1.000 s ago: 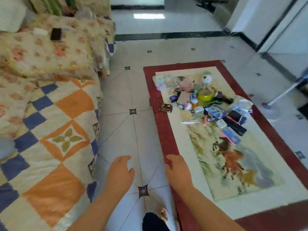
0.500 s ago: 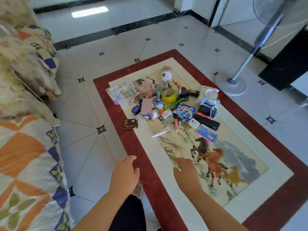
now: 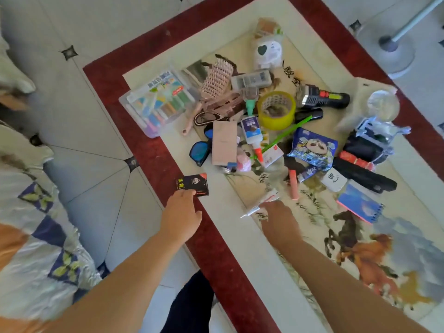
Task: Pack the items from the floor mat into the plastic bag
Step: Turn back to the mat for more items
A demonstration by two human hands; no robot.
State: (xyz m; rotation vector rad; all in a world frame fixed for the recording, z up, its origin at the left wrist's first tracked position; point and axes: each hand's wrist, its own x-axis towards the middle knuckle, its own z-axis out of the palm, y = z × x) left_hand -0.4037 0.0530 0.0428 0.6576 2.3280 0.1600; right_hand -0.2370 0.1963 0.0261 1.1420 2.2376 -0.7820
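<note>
1. Left hand (image 3: pixel 181 212): the fingers (image 3: pixel 186 193) are straight and close together, with the thumb set apart. Their tips rest on the near edge of a black card pack (image 3: pixel 193 185), and I see no curl round it. The pack lies on the red border of the floor mat (image 3: pixel 153 145).

2. Right hand (image 3: pixel 280 221): it is blurred. The fingers (image 3: pixel 269 205) lie over the near end of a white tube (image 3: pixel 260 204) on the mat's pale field. I cannot tell whether they pinch it or only touch it.

3. Just beyond the right fingertips is a pink marker (image 3: pixel 293 186). To their right, near, is a blue spiral notebook (image 3: pixel 359 204).

4. Between and beyond both sets of fingertips are blue sunglasses (image 3: pixel 199 152), and a pink flat box (image 3: pixel 224 143) lies across them. A glue bottle (image 3: pixel 251 131) is just beside the box.

5. Farther out from the right fingers are a blue panda packet (image 3: pixel 311 150), a long black case (image 3: pixel 365 177), a yellow tape roll (image 3: pixel 276 109) and a black torch (image 3: pixel 322 98).

6. Farther out from the left fingers are a clear case of markers (image 3: pixel 158 99) and a pink hairbrush (image 3: pixel 216 78).

7. Well beyond the right fingers and to their right is crumpled clear plastic (image 3: pixel 374 131). I cannot tell whether it is the bag.

8. Left of the left hand are the tiled floor (image 3: pixel 96 188) and then a patchwork quilt (image 3: pixel 36 236).
</note>
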